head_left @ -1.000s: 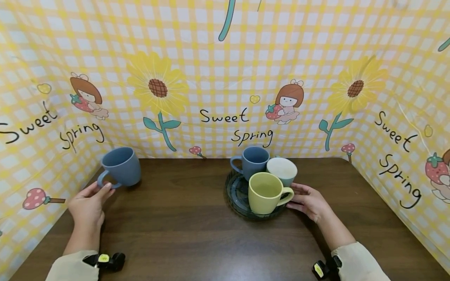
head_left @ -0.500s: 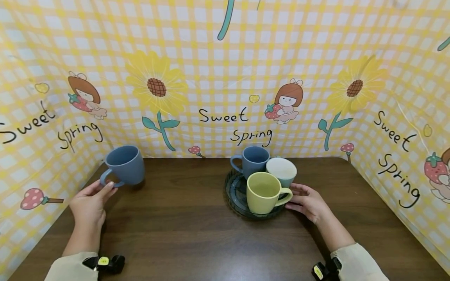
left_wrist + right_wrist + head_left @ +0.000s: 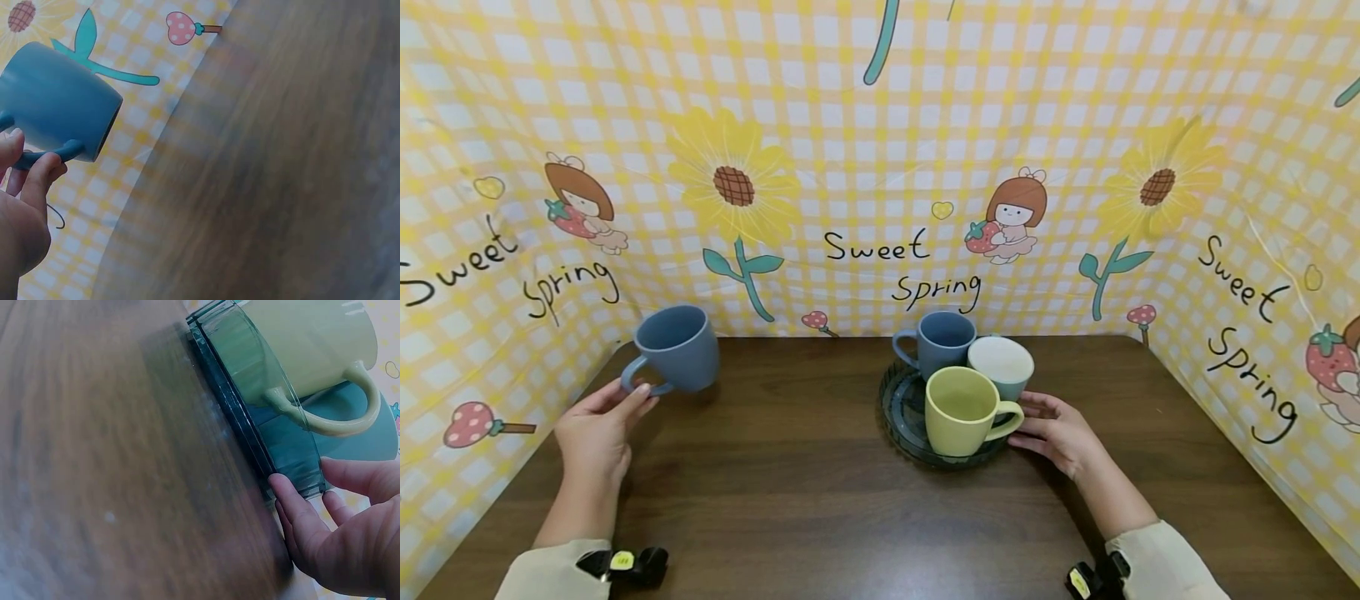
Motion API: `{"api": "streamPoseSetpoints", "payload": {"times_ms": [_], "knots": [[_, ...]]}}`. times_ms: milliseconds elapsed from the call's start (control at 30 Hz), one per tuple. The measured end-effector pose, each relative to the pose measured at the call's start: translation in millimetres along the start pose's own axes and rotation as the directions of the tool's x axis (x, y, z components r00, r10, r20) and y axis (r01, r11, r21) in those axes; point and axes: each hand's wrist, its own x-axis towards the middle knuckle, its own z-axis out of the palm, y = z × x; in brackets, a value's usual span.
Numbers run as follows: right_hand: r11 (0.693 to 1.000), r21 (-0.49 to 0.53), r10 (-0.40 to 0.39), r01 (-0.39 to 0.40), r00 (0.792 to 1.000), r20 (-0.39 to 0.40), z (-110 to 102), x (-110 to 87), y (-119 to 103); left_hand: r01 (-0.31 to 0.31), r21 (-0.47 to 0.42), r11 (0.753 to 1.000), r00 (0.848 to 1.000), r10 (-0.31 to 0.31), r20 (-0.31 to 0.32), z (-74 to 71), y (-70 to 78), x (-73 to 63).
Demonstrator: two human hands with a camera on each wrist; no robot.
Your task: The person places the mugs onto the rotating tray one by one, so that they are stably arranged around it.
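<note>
My left hand pinches the handle of a blue mug at the left, thumb on top. The mug tilts slightly, its mouth up; in the left wrist view the blue mug shows against the cloth, off the wood. My right hand holds the right side of a round, dark see-through tray, with fingertips at its rim and lower wall. On the tray stand a second blue mug, a pale mug with a white inside and a yellow-green mug in front, handle pointing right.
A brown wooden table lies under everything. Yellow checked cloth printed with flowers and girls walls in the back and both sides. A strapped black device sits on the left wrist, another on the right.
My left hand has carried the blue mug a little to the right and slightly upward in view. The right hand, the tray and its mugs have hardly moved.
</note>
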Motion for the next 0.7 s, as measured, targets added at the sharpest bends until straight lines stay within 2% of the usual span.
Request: {"api": "streamPoseSetpoints", "payload": {"times_ms": [467,700], "knots": [[1.000,-0.019,0.004,-0.004,1.000,-0.010,2,-2.2,0,-0.031,-0.023,0.999,0.996,0.033,0.087,11.2,-4.5,-9.4],[1.000,-0.018,0.005,-0.006,1.000,-0.022,4,-2.6,0,-0.045,0.009,0.999,0.995,0.044,0.086,16.5,-6.0,-12.9]]}}
